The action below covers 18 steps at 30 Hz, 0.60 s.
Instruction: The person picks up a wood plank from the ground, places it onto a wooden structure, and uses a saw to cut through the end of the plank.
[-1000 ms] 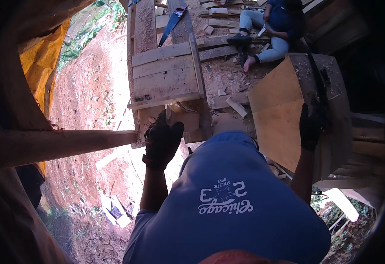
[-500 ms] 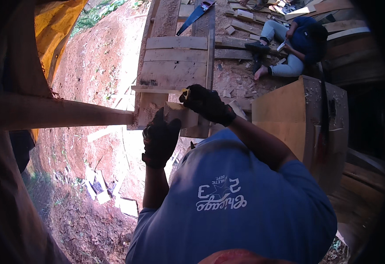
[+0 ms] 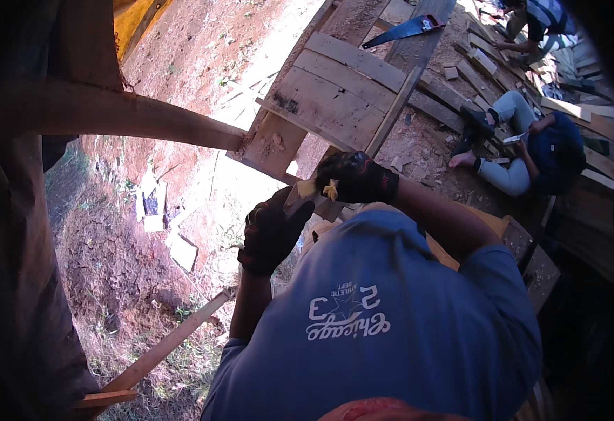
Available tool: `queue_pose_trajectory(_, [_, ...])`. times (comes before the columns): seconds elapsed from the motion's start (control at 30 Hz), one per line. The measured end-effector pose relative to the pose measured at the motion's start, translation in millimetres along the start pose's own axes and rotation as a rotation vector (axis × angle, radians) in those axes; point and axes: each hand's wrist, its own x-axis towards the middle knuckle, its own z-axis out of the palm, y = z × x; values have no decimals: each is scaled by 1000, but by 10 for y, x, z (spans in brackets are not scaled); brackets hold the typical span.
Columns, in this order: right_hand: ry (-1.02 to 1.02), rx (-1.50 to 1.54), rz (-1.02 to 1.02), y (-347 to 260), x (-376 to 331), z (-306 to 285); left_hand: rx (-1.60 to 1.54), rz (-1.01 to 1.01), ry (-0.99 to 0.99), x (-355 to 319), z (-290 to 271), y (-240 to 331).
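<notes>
My left hand point(image 3: 273, 233), in a dark glove, is closed round the near side of a short wooden block point(image 3: 306, 189). My right hand point(image 3: 357, 178), gloved too, is curled at the block's other side. A small crumpled-looking yellow thing point(image 3: 331, 189) sticks out between its fingers; its kind is unclear. Both hands are at the near end of a plank workbench point(image 3: 342, 91), in front of my blue shirt. My hands partly hide the block.
A handsaw point(image 3: 405, 31) with a blue blade lies on the bench's far end. To the right a person point(image 3: 559, 154) sits among planks and offcuts, and another person point(image 3: 542, 28) bends farther back. A wooden beam point(image 3: 145, 116) reaches in from the left.
The view has turned, so the bench now slants toward the upper right. Both hands and the block sit lower relative to the bench. A second person has come into view at the top right.
</notes>
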Motion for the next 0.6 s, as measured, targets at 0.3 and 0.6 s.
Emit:
queue_pose_trajectory(0.3, [-81,-40,-233,432,-238,7,21,-104,1,-66,184,66])
queue_pose_trajectory(0.6, [79,-114,-315,734,-271,312,106,2,124,10,245,-83])
